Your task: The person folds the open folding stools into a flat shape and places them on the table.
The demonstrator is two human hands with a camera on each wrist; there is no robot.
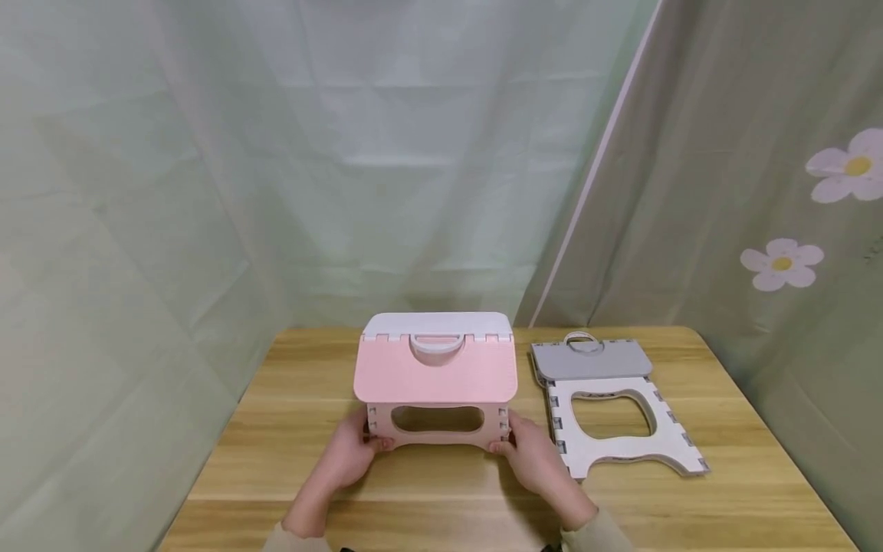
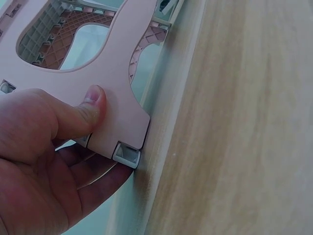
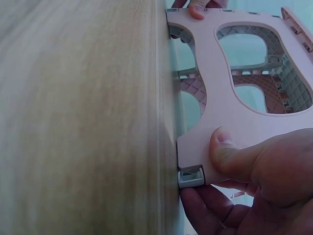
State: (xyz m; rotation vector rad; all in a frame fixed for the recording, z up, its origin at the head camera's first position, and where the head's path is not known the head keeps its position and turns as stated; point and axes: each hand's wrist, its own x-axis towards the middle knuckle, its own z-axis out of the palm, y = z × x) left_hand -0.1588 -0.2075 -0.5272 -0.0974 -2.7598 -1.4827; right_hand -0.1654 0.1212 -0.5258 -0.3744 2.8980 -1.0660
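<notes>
A pink and white folding stool (image 1: 435, 372) stands unfolded at the middle of the wooden table, its seat up and a white carry handle (image 1: 437, 344) across the seat. My left hand (image 1: 345, 452) grips the lower left corner of its near leg panel. In the left wrist view, the thumb (image 2: 92, 105) presses the panel's face and the fingers curl behind its edge. At the opposite corner my right hand (image 1: 534, 456) holds the panel the same way, its thumb (image 3: 225, 152) on the front face. The feet appear to touch the tabletop.
To the right, a grey and white folding stool (image 1: 607, 445) lies folded on the wooden table (image 1: 441, 514), close to my right hand. Pale curtains (image 1: 414, 192) hang behind and at both sides of the table, with white flowers on the right one.
</notes>
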